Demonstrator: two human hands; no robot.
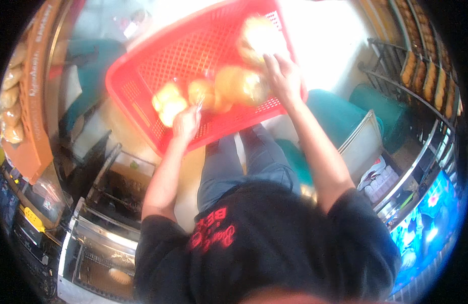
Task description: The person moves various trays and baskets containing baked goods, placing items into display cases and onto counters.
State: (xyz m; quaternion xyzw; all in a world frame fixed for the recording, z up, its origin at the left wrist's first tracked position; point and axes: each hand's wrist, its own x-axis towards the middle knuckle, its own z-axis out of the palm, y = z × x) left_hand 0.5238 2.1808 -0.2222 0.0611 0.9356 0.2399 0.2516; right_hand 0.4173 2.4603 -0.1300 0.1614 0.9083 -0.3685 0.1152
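A red plastic basket (169, 49) with lattice walls is tilted in front of my legs. Inside it lie several clear bags of bread, blurred and brightly lit. My left hand (186, 123) is at the near side, its fingers closed on the gathered plastic of a bag of small yellow buns (167, 102). Orange-brown bagged bread (228, 85) lies between my hands. At the right end, my right hand (285, 76) has its fingers on a large pale bag of bread (258, 38); its thumb side is hidden. What supports the basket is not visible.
Teal chairs or stools (332, 114) stand to the right, beside upright pale boards (363, 140). Racks of long loaves (420, 76) curve along the far right. Bagged bread (11, 95) fills an orange crate (38, 76) at left. A metal-framed case (101, 235) is at lower left.
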